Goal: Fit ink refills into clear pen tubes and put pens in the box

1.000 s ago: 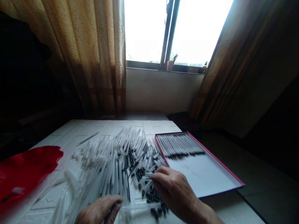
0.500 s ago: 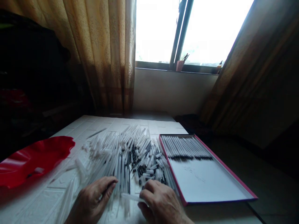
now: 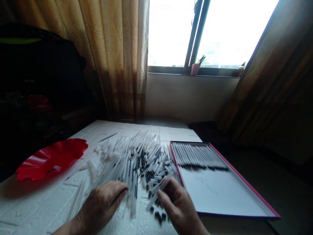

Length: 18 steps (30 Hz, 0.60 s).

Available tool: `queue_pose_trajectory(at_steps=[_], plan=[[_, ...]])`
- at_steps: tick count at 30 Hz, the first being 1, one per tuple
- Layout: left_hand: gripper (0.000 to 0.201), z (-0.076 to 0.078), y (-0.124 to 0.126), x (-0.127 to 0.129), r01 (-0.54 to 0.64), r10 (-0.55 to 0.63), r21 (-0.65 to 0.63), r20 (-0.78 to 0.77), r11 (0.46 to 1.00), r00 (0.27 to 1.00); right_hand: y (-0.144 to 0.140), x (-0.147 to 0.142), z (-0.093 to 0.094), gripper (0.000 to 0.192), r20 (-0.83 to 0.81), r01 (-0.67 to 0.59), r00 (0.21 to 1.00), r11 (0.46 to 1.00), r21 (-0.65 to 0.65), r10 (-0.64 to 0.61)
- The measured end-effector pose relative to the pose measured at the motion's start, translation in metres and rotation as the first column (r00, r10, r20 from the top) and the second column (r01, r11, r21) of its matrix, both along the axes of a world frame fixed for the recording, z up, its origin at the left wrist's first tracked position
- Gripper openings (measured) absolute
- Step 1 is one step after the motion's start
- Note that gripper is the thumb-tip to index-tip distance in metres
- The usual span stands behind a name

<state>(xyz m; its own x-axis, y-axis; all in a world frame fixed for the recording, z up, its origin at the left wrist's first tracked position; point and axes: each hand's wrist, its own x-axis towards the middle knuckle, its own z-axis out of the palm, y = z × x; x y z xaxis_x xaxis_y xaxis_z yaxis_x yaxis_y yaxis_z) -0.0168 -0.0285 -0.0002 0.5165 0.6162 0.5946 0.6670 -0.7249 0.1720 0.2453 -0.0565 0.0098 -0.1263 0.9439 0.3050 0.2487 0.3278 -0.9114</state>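
A big heap of clear pen barrels, refills and caps (image 3: 133, 158) covers the middle of the white table (image 3: 31, 202). My right hand (image 3: 179, 205) holds one clear pen barrel (image 3: 158, 191) tilted up between thumb and fingers, just above several loose black caps (image 3: 157, 215). My left hand (image 3: 102, 204) lies palm down on the near edge of the heap, fingers resting on barrels and refills. To the right sits a flat pink-rimmed box (image 3: 244, 191) with a row of assembled pens (image 3: 199, 156) lined along its far end.
A red wavy-edged dish (image 3: 52, 158) sits on the table's left side. Curtains (image 3: 117, 55) and a bright window (image 3: 207, 32) stand behind the table. The table's right edge drops to a dark floor beside the box.
My right hand has picked a clear barrel off the table and raised it tilted. My left hand has stayed on the heap. The view has shifted left, showing more of the red dish.
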Motion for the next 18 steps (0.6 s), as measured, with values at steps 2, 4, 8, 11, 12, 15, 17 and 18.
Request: queue_pose_trajectory(at_steps=[2,4,8,11,12,15,17,18], plan=[[0.03,0.01,0.001,0.002,0.013,-0.014,-0.007,-0.133,1.0,0.991,-0.004,-0.004,-0.004,0.008,0.14,-0.021,0.99,0.998,0.058,0.012],[0.031,0.019,0.004,0.004,0.008,-0.012,-0.014,-0.264,1.0,0.964,-0.007,-0.008,-0.008,0.007,0.287,-0.077,0.958,0.987,0.144,0.032],[0.022,0.034,0.023,0.01,-0.01,0.002,-0.018,-0.38,1.0,0.925,-0.008,-0.015,-0.024,0.016,0.489,-0.167,0.872,0.937,0.306,-0.004],[0.018,0.04,0.045,0.017,-0.042,0.03,-0.018,-0.435,0.999,0.9,-0.005,-0.018,-0.036,0.019,0.501,-0.167,0.865,0.926,0.34,-0.029],[0.019,0.041,0.053,0.02,-0.058,0.045,-0.015,-0.45,0.998,0.892,-0.004,-0.018,-0.038,0.02,0.486,-0.171,0.874,0.927,0.334,-0.014],[0.021,0.045,0.075,0.03,-0.101,0.08,-0.017,-0.492,0.995,0.867,-0.002,-0.017,-0.034,0.02,0.441,-0.192,0.896,0.943,0.273,0.055],[0.018,0.048,0.088,0.039,-0.126,0.096,-0.024,-0.515,0.992,0.852,-0.001,-0.015,-0.027,0.018,0.412,-0.168,0.909,0.963,0.213,0.067],[0.014,0.048,0.094,0.044,-0.132,0.097,-0.03,-0.527,0.991,0.844,-0.001,-0.013,-0.024,0.017,0.399,-0.162,0.914,0.969,0.184,0.077]])
